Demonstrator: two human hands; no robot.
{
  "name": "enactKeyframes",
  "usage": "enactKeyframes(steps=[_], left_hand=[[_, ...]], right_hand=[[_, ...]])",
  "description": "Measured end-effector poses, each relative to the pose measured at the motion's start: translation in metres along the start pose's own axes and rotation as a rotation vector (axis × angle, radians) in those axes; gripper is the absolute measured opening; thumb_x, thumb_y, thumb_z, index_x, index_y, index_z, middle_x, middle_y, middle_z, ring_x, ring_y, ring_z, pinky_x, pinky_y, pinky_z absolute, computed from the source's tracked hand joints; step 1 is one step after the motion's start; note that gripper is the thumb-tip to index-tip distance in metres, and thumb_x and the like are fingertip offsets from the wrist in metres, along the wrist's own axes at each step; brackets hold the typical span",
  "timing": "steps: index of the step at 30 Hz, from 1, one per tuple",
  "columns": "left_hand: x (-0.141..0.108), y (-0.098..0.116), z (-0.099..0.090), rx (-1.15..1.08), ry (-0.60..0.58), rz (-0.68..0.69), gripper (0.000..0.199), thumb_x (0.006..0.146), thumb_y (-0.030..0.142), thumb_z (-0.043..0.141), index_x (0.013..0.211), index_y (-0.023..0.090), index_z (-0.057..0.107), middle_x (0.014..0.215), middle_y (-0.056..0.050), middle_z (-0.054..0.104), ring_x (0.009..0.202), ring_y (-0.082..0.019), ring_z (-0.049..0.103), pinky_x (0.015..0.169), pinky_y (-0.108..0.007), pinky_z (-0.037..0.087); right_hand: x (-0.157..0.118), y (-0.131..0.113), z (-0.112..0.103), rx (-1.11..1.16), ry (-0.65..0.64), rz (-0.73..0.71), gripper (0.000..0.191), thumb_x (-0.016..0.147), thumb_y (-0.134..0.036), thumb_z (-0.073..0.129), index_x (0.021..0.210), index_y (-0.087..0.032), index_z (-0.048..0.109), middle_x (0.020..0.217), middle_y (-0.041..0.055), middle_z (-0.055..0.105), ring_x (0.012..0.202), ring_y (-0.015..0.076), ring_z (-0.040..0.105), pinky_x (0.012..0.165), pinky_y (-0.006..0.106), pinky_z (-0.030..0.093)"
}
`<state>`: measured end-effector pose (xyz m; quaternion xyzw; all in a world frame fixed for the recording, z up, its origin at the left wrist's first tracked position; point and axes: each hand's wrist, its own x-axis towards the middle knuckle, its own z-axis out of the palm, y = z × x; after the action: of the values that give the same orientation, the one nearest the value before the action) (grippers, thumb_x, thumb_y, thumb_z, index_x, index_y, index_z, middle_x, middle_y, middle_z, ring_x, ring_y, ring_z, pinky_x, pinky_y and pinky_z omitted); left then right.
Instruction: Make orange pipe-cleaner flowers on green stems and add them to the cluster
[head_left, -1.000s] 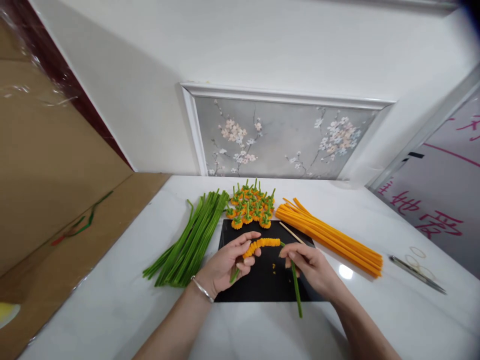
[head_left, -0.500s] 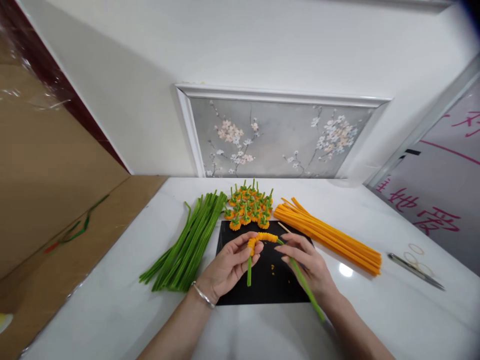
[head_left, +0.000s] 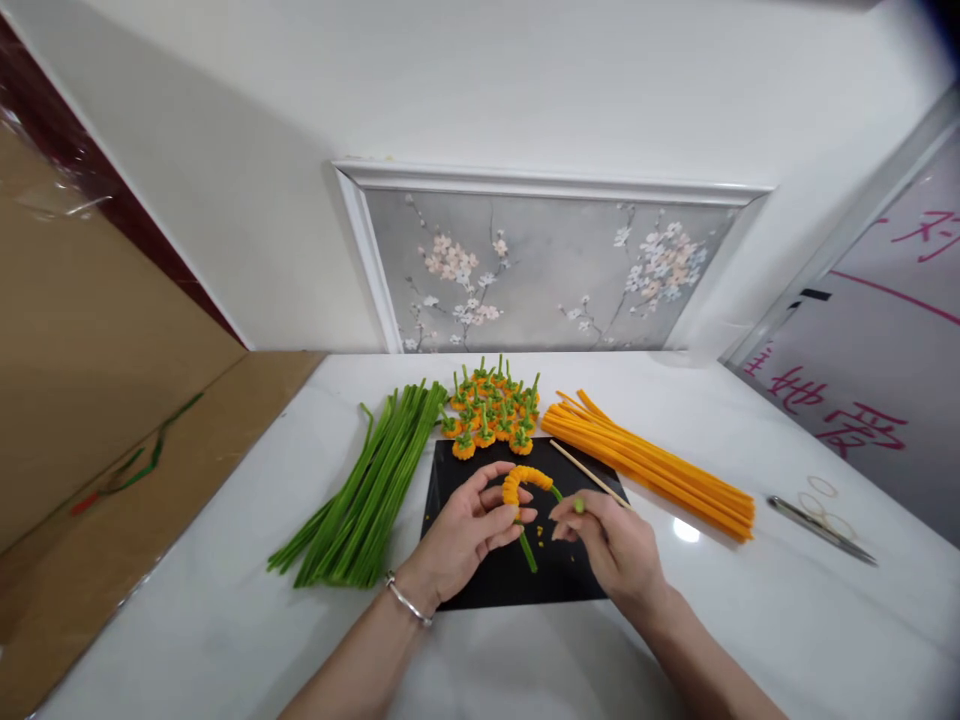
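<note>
Your left hand (head_left: 480, 520) pinches the coil (head_left: 517, 482) at lower centre; your right hand (head_left: 604, 535) grips its stem (head_left: 556, 493), seemingly to bend it. The mat (head_left: 491, 590) beneath likely catches scraps (head_left: 540, 538); green bundle (head_left: 367, 500) left, orange bundle (head_left: 652, 465) right, probably for easy reach.

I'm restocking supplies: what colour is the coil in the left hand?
The coil is yellow-orange, shown best in the head view.

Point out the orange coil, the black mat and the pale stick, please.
Orange coil (head_left: 529, 475): head view, top of its curve.
Black mat (head_left: 499, 585): head view, bare near part.
Pale stick (head_left: 589, 474): head view, mid-length.
</note>
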<state>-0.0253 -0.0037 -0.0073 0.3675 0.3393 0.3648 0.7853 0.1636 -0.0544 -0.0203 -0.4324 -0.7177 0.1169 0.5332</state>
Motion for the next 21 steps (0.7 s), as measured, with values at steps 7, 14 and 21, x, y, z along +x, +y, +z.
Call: enactKeyframes(steps=[7,14,21], left_hand=[[0.002,-0.005,-0.001,-0.198,0.029,0.002,0.031,0.082,0.013,0.069,0.111,0.015,0.057,0.096,-0.007,0.069,0.087,-0.016,0.071,0.079,-0.025,0.057],[0.006,-0.004,-0.001,-0.31,0.159,0.062,0.039,0.083,0.007,0.065,0.118,0.021,0.053,0.094,-0.003,0.069,0.098,-0.018,0.069,0.083,-0.026,0.057],[0.0,-0.007,0.001,-0.071,-0.07,-0.028,0.061,0.075,0.01,0.075,0.128,0.024,0.048,0.1,-0.005,0.067,0.09,-0.016,0.07,0.084,-0.029,0.055]], right_hand=[[0.004,-0.006,0.003,-0.051,-0.023,-0.184,0.034,0.09,-0.003,0.045,0.113,-0.021,0.063,0.094,0.0097,0.064,0.084,0.0166,0.064,0.069,0.028,0.057],[0.006,-0.007,0.013,-0.097,-0.107,-0.143,0.015,0.087,-0.011,0.056,0.083,-0.022,0.066,0.077,0.004,0.067,0.078,0.0191,0.06,0.078,0.038,0.055],[0.006,-0.005,0.008,-0.025,0.045,-0.03,0.018,0.092,-0.012,0.048,0.094,-0.02,0.063,0.087,0.0072,0.065,0.079,0.0169,0.063,0.07,0.029,0.055]])
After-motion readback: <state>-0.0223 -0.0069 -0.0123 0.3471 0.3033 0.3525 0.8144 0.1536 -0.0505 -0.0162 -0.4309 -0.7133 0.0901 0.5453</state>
